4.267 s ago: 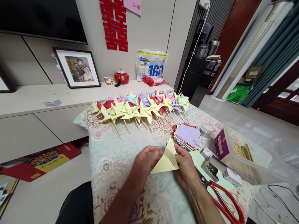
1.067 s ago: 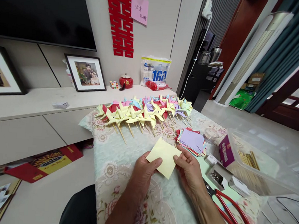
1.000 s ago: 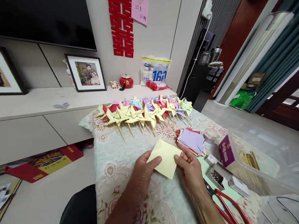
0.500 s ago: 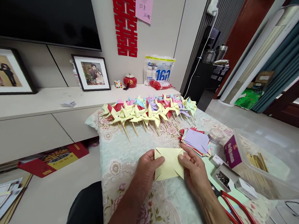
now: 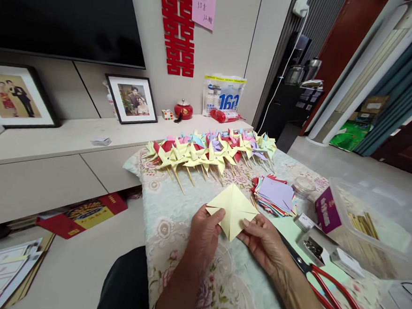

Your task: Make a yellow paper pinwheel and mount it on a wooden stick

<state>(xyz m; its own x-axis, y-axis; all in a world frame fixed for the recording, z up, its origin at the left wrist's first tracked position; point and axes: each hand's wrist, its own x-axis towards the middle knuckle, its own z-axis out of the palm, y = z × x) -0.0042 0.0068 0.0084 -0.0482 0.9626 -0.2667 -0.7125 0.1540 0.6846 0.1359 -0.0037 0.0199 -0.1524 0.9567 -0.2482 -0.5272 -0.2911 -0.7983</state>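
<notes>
A pale yellow paper square point(image 5: 232, 209) with diagonal cuts is held up like a diamond above the flowered tablecloth point(image 5: 172, 227). My left hand point(image 5: 204, 234) pinches its left corner between thumb and fingers. My right hand point(image 5: 261, 238) pinches its lower right edge. A stack of coloured paper squares point(image 5: 275, 197), purple on top, lies just right of the paper. A row of finished paper pinwheels on sticks point(image 5: 209, 152) lies across the far side of the table.
Red-handled scissors point(image 5: 327, 287) lie by my right forearm. A small open box of pins point(image 5: 314, 249), a purple box point(image 5: 325, 214) and a clear plastic bin with wooden sticks point(image 5: 366, 227) stand at the right. A low cabinet with framed photos point(image 5: 132, 100) is beyond.
The folded yellow triangle was opened into a flat square, then turned in my fingers; it now stands on one corner like a diamond. The view shifted left.
</notes>
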